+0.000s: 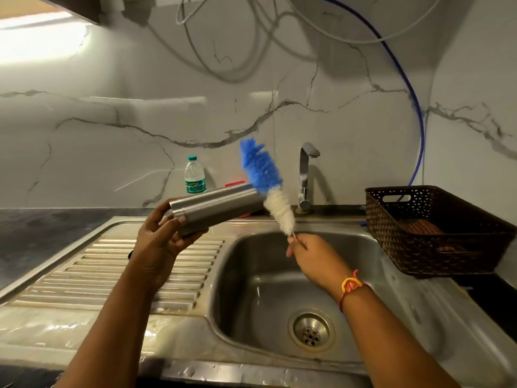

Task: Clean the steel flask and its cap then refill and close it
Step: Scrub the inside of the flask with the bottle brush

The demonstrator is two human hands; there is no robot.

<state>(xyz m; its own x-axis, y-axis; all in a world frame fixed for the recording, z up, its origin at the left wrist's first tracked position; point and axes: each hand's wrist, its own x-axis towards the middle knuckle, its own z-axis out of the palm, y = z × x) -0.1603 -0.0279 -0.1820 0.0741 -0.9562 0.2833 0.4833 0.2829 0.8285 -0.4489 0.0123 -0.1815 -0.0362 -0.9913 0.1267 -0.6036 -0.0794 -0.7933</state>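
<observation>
Sideways above the sink, flask (215,205) in left hand (162,236), brush (268,189) in right hand (310,256).

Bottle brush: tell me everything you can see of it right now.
The bottle brush has fluffy bristles, blue on the upper half and white on the lower, on a thin stem. The right hand pinches the stem just below the white end. It slants up and leftward above the sink, wholly outside the steel flask, crossing its far end; contact cannot be told. Slightly blurred.
</observation>
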